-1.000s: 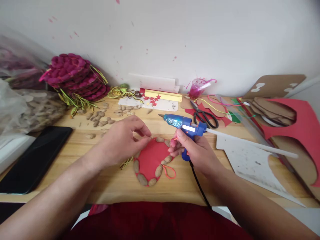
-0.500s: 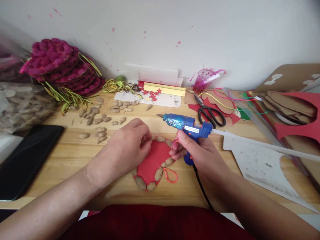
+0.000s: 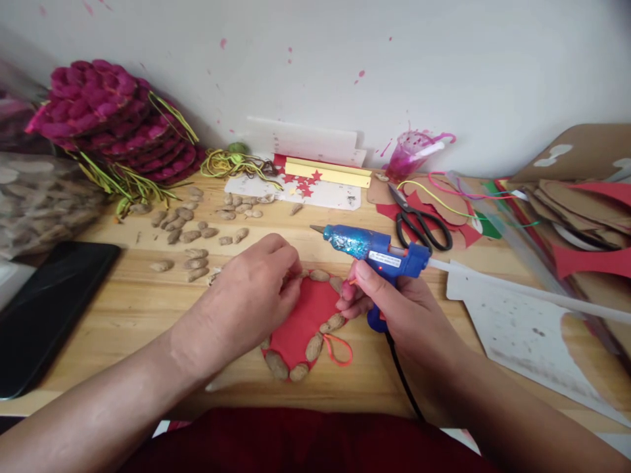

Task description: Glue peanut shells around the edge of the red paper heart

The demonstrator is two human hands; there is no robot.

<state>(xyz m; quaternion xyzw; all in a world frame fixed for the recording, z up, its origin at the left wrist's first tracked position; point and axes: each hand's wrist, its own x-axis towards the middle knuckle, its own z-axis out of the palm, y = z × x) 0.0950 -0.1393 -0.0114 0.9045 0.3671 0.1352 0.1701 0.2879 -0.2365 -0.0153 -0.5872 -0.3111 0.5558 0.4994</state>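
Observation:
A red card shape [image 3: 308,312] lies flat on the table, its edge ringed with peanuts [image 3: 314,347] and an orange string loop [image 3: 339,351] at its right side. Over the card's left edge, my left hand [image 3: 259,286] is closed, thumb and fingers pinched on a peanut mostly hidden by them. My right hand [image 3: 394,299] grips a blue hot glue gun [image 3: 357,244] by its handle, right of the card. The nozzle points left, above and apart from the card, and a small light on the gun glows red.
Loose peanuts [image 3: 196,263] and a phone [image 3: 54,315] lie left, beside a bag of peanuts [image 3: 44,203] and stacked magenta peanut pieces [image 3: 103,105]. Black scissors [image 3: 419,220], a pink-stained cup [image 3: 407,154] and cardboard pieces [image 3: 582,203] are at the back right.
The view has shifted slightly. Both hands keep nearly the same pose, the left at the card's edge and the right around the glue gun.

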